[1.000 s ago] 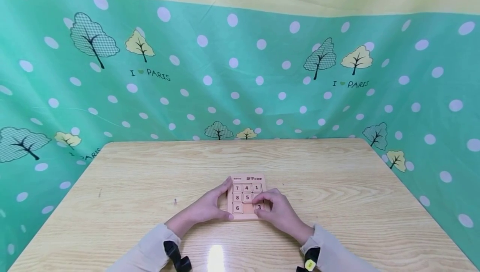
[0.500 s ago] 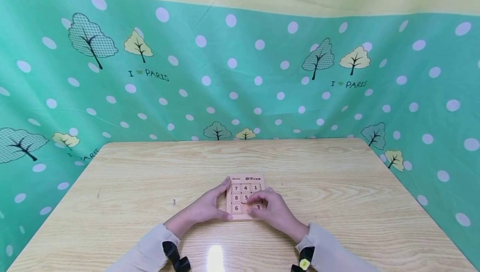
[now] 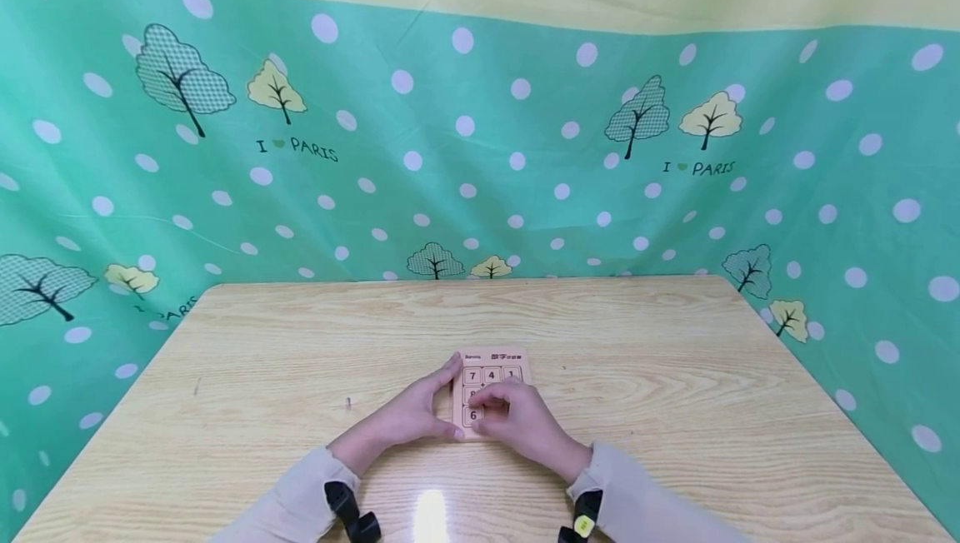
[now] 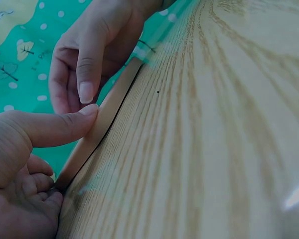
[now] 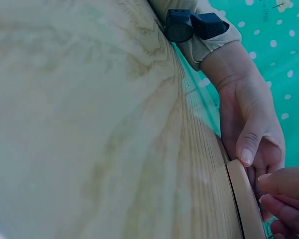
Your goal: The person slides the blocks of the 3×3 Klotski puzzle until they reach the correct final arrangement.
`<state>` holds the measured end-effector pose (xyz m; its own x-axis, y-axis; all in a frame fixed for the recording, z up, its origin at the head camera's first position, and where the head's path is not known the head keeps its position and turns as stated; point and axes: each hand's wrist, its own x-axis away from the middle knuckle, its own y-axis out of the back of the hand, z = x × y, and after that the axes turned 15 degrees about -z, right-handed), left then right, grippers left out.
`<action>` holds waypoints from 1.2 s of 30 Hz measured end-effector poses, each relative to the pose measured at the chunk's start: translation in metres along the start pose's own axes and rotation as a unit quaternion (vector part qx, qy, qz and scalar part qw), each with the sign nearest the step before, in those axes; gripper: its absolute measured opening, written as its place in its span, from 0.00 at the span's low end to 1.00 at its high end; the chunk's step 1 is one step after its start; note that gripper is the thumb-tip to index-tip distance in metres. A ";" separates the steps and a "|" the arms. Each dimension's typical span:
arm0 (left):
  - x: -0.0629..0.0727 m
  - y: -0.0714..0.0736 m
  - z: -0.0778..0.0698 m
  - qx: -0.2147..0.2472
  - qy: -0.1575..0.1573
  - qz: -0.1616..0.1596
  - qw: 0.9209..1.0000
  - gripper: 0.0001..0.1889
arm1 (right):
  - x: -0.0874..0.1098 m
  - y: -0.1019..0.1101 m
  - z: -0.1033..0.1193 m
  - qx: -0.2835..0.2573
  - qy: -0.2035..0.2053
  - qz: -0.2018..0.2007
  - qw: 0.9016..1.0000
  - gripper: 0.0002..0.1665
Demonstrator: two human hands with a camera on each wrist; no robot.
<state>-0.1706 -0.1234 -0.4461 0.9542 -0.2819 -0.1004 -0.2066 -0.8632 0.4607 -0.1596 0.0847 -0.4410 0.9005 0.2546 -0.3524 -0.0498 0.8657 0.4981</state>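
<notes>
gripping the puzzle [image 3: 483, 361] on the table [image 3: 285, 376] in the head view, the left hand [image 3: 414, 410] is holding its thumb and fingers spread; left wrist view, that thumb is pressing the edge [image 4: 102, 118]; right wrist view, the right hand [image 5: 289, 211] is showing bent fingers, any pinch impossible to tell.

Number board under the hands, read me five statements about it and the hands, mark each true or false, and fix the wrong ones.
1. The left hand is at the left side of the board. True.
2. The right hand is over the board in the head view. True.
3. The tile just right of the 7 tile reads 6. False: it is the 4 tile.
4. The 6 tile is in the top row. False: it is in the bottom row, at the left.
5. The board lies on the table. True.
</notes>
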 end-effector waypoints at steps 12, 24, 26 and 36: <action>0.000 0.001 -0.002 0.010 0.006 0.002 1.000 0.55 | -0.003 -0.011 0.000 0.014 0.008 -0.002 1.000 0.14; -0.001 -0.001 -0.001 0.018 0.013 0.000 1.000 0.55 | -0.001 -0.016 0.002 0.020 -0.008 -0.032 0.999 0.13; 0.000 -0.001 -0.001 0.016 0.014 -0.002 1.000 0.55 | -0.001 -0.016 0.002 0.017 -0.006 -0.035 0.999 0.12; 0.000 0.000 -0.004 0.019 0.012 -0.005 1.000 0.54 | -0.002 -0.017 0.000 0.016 0.005 -0.033 0.999 0.12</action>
<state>-0.1694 -0.1214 -0.4427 0.9610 -0.2634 -0.0841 -0.2041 -0.8810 0.4268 -0.1602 0.0696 -0.4484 0.8968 0.2017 -0.3939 0.0243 0.8663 0.4989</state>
